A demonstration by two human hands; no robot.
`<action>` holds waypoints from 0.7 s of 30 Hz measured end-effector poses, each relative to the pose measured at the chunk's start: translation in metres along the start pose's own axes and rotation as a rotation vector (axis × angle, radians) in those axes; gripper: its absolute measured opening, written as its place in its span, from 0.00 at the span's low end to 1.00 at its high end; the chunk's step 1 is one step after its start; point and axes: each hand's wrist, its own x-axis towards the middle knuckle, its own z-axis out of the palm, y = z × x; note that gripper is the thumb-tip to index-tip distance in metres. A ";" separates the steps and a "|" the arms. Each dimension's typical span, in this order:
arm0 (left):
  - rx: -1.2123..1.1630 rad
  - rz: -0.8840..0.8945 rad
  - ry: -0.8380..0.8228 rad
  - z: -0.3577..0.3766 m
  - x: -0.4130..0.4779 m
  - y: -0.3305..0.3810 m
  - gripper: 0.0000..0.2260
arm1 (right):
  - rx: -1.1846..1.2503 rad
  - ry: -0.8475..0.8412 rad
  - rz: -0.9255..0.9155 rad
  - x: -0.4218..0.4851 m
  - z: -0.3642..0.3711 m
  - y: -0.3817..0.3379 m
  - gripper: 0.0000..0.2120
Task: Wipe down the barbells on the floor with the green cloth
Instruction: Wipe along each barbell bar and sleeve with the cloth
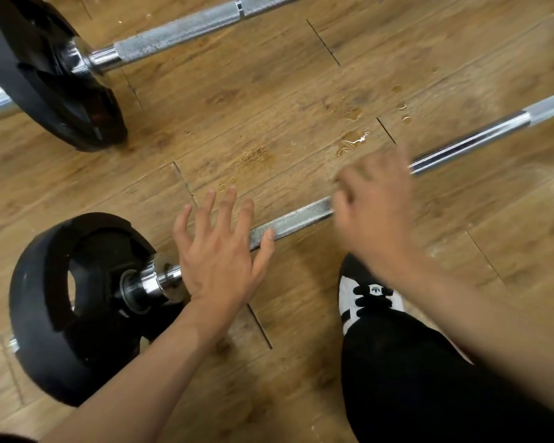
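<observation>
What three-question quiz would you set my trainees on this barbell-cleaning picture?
1. True or false: a green cloth is in view.
2. The left hand is: A gripping the black plate; B open, fingers spread over the near barbell; C holding a shoe.
3. Fill in: the wet drops lie on the wooden floor between the two ____.
Key: 1 false; 2 B; 3 barbells.
</observation>
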 end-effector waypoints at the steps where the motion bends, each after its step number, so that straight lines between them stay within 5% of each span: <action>1: 0.003 0.002 -0.001 0.000 0.000 0.000 0.30 | 0.055 -0.041 -0.089 -0.010 0.006 -0.022 0.12; 7: -0.006 0.009 -0.014 0.002 0.004 -0.005 0.30 | -0.053 -0.078 -0.497 0.008 -0.004 0.032 0.15; 11: -0.020 -0.028 -0.053 0.001 0.013 -0.007 0.29 | -0.096 0.064 -0.103 0.028 -0.011 0.098 0.16; 15: -0.040 -0.018 -0.070 0.000 0.026 -0.013 0.28 | -0.065 0.119 0.136 0.026 -0.001 0.058 0.15; 21: -0.061 0.025 -0.098 0.001 0.046 -0.024 0.27 | 0.107 -0.010 -0.351 0.005 0.028 -0.035 0.15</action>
